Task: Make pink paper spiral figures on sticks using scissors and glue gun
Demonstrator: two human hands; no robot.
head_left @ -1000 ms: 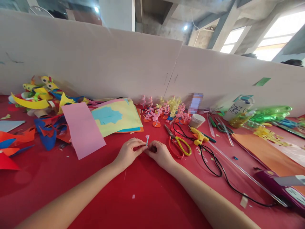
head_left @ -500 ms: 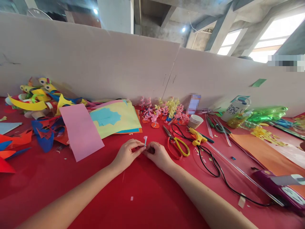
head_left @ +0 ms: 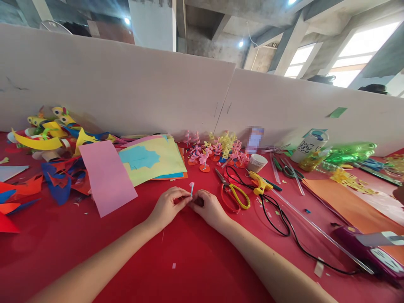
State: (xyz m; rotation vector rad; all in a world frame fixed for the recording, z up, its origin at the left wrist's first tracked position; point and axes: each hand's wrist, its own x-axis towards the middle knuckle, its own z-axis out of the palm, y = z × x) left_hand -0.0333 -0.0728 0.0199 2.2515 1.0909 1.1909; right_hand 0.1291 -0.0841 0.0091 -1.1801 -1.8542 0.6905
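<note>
Between my fingertips stands a tiny light-blue paper stick (head_left: 191, 190) with a curl of pink paper at its top. My left hand (head_left: 168, 208) pinches it low down from the left, thumb against forefinger. From the other side my right hand (head_left: 208, 208) is closed, its thumb and curled forefinger meeting the stick's base; the exact grip there is hidden. Just behind my hands, several small paper plants (head_left: 204, 160) with pink and yellow curls rise from round orange bases. Red-and-yellow-handled scissors (head_left: 233, 193) lie right of my right hand.
A yellow glue gun (head_left: 260, 183) with a black cable lies to the right, near a paper cup (head_left: 258, 162) and a purple power strip (head_left: 362, 248). Pink paper (head_left: 109, 176) and stacked coloured sheets (head_left: 167, 158) lie left. A white partition (head_left: 126, 88) closes off the back.
The camera view has shifted slightly. Both hands keep the same pose around the small paper stick, with no clear movement.
</note>
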